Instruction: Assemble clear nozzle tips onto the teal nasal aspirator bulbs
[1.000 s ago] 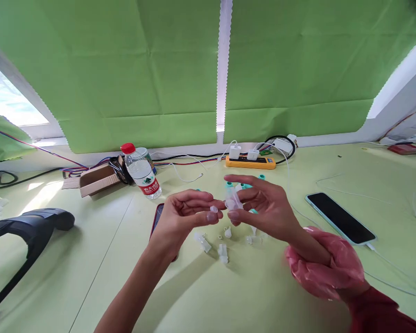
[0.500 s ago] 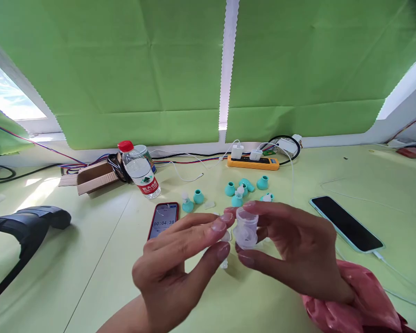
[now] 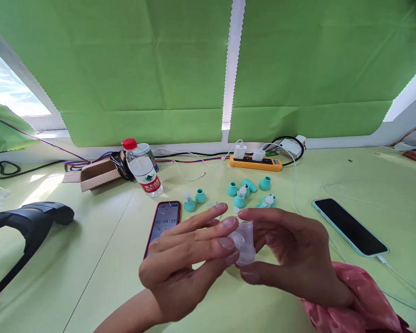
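Observation:
My right hand (image 3: 291, 256) grips a small clear plastic cup-shaped part (image 3: 245, 243) between thumb and fingers, above the table. My left hand (image 3: 183, 263) pinches at the left side of that same part, fingertips pressed against it. Whether a smaller piece sits between my left fingertips is hidden. Beyond the hands lie several teal rubber caps (image 3: 249, 190), some with white inserts. A red-cased phone (image 3: 164, 221) showing a timer lies just left of my left hand.
A water bottle (image 3: 143, 171) with a red cap, a cardboard box (image 3: 97, 173) and an orange power strip (image 3: 255, 162) stand at the back. A second phone (image 3: 350, 226) charges at right. Pink plastic (image 3: 353, 300) covers my right forearm. A black device (image 3: 24, 222) lies at left.
Both hands came down and nearer to me with the clear part. My left fingertips closed in against it, and the teal caps behind came into sight.

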`<act>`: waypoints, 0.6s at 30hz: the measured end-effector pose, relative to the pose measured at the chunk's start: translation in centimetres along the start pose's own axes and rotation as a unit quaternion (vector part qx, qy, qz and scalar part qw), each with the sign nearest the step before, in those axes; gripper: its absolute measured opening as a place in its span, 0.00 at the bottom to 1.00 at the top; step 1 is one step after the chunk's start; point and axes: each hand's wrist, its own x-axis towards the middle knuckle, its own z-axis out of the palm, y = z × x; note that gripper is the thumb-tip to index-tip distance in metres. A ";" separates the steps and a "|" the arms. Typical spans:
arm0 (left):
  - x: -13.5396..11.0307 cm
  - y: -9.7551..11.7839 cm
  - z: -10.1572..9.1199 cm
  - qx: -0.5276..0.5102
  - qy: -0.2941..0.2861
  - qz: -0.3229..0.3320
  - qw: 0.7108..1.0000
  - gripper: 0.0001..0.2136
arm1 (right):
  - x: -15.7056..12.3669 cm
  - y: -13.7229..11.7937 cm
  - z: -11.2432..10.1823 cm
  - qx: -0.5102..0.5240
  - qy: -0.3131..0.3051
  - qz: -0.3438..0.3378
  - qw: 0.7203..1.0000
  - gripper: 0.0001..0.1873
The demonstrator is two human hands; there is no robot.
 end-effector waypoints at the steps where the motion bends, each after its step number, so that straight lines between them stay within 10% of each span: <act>1: 0.1 0.0 0.0 0.011 -0.002 0.019 1.000 0.12 | 0.0 0.0 0.0 0.006 -0.002 0.002 1.000 0.30; 18: -0.5 0.4 -0.5 0.222 -0.035 0.148 0.963 0.14 | -0.2 -0.2 0.0 0.012 0.007 -0.015 1.000 0.30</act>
